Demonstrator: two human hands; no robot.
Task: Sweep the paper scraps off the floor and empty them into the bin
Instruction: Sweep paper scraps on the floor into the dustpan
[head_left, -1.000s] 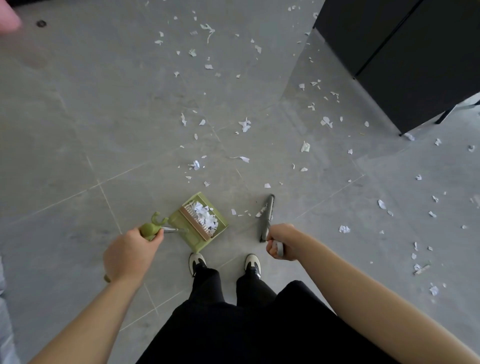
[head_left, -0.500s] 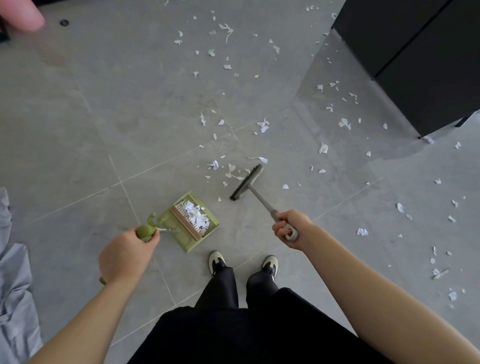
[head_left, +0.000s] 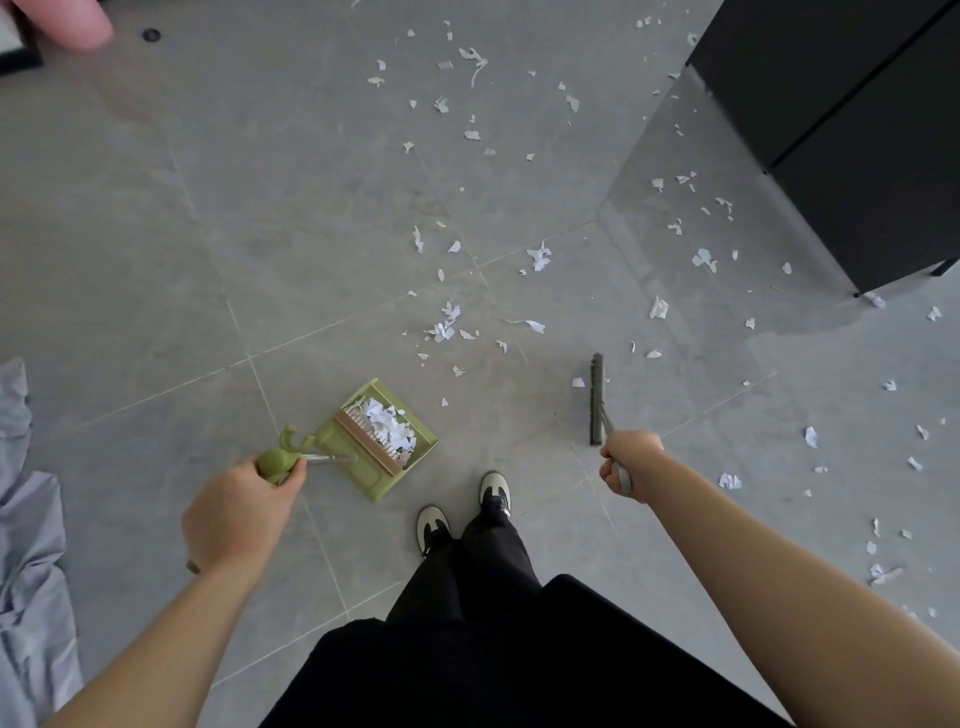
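1. Left hand (head_left: 236, 512) is gripping the green handle (head_left: 278, 462) of the long-handled dustpan (head_left: 382, 441), fingers curled round the grip and thumb lying along the top.
2. Dustpan is sitting on the grey tile floor (head_left: 208, 218), just ahead and to the left of the person's shoes (head_left: 434, 527), mouth facing away and to the right. Comb teeth are running across its middle; a heap of white paper scraps (head_left: 389, 423) is lying inside, against the comb.
3. Right hand (head_left: 628, 462) is holding the broom handle (head_left: 621, 475), fingers wrapped tight round the shaft in a fist; grey grip end is sticking out below the fist.
4. Broom head (head_left: 597, 399) is lying edge-on, nearly in line with the view, to the right of the dustpan and well apart from it. Cannot tell whether the bristles are touching the floor. One scrap (head_left: 578, 383) is sitting just left of the head.
5. Loose scraps (head_left: 447, 325) are lying scattered ahead of both tools, more trailing out toward the black cabinet (head_left: 857, 130) at upper right, and another batch (head_left: 883, 571) is sitting along the right side beside the right forearm.
6. Bin is not showing in this view.
7. Crumpled pale grey fabric (head_left: 28, 545) is lying at the left edge; a blurred pink shape (head_left: 67, 21) is sitting at the top left corner.
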